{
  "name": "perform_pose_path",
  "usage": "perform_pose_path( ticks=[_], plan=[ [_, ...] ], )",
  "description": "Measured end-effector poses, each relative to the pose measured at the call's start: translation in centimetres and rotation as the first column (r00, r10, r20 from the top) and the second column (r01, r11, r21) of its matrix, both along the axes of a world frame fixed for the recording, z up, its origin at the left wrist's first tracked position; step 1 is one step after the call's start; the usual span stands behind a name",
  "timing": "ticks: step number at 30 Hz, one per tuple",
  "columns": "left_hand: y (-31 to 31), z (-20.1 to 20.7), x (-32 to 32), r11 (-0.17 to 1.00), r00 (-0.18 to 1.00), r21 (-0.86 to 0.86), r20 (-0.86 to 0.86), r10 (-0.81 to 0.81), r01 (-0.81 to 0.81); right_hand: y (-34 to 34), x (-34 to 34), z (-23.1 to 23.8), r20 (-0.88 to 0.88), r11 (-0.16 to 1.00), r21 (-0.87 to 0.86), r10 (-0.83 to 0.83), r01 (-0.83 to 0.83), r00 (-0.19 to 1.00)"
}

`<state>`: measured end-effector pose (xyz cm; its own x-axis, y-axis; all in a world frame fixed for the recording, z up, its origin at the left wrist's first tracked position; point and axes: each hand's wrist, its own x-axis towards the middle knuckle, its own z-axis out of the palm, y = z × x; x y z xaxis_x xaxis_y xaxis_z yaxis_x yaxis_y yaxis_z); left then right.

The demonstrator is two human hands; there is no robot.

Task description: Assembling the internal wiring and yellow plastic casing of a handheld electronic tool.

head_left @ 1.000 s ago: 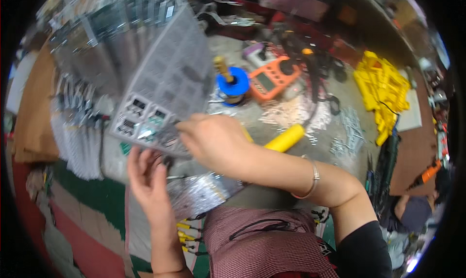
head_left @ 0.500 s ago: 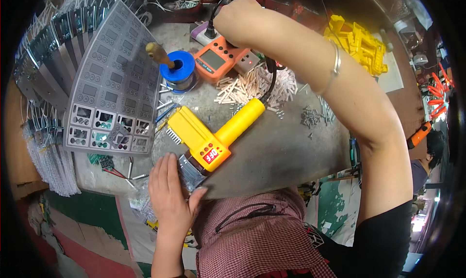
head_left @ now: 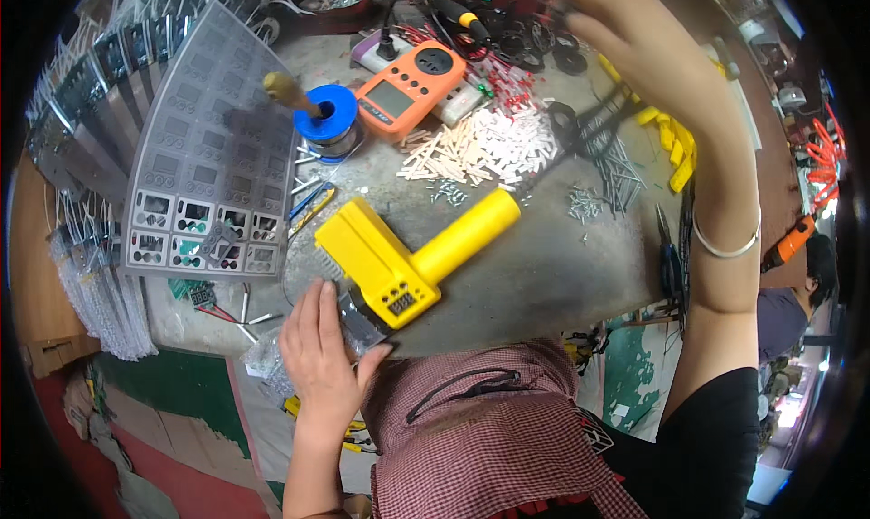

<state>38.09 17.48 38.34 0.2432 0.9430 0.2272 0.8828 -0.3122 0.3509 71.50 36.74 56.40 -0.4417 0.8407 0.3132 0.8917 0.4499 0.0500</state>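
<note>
A yellow handheld tool (head_left: 376,247) with a thick round handle and a small dark display lies on the worktable. My left hand (head_left: 317,347) rests at its front end, against a dark, glossy part (head_left: 361,322). Its fingers are stretched out and the thumb lies apart. My right hand (head_left: 625,39) is raised over the far right of the table, smeared by motion. From the tool's handle a blurred black power cord (head_left: 589,125) rises to this hand, which appears to hold it. Something dark shows at its fingertips. The orange meter (head_left: 408,89) has a bare round socket.
A blue solder spool (head_left: 331,111) with a wooden-handled tool in it stands near a grey printed label sheet (head_left: 204,157). Pale small sticks (head_left: 489,148) and loose screws (head_left: 587,202) lie farther right. Yellow parts (head_left: 675,148) sit beneath my right forearm. Pliers (head_left: 671,261) lie at the right edge.
My right hand has left the orange meter's socket and swung right, with the cord lifted along. The tool's lit display has gone dark, and its handle has shifted slightly right. My left hand stays put.
</note>
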Motion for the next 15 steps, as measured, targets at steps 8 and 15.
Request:
perform_pose_path(
  ticks=[8,15],
  plan=[
    [-1.0,2.0,-0.5,0.989,0.992,-0.088,-0.023,-0.121,0.118,-12.7,9.7,-3.8,-0.286,0.85,-0.358,-0.494,0.387,0.821],
    [0.6,5.1,5.3,0.902,0.915,0.166,-0.138,-0.38,0.399,-18.3,18.9,-8.4,-0.492,0.613,-0.637,-0.79,0.466,0.366]
  ],
)
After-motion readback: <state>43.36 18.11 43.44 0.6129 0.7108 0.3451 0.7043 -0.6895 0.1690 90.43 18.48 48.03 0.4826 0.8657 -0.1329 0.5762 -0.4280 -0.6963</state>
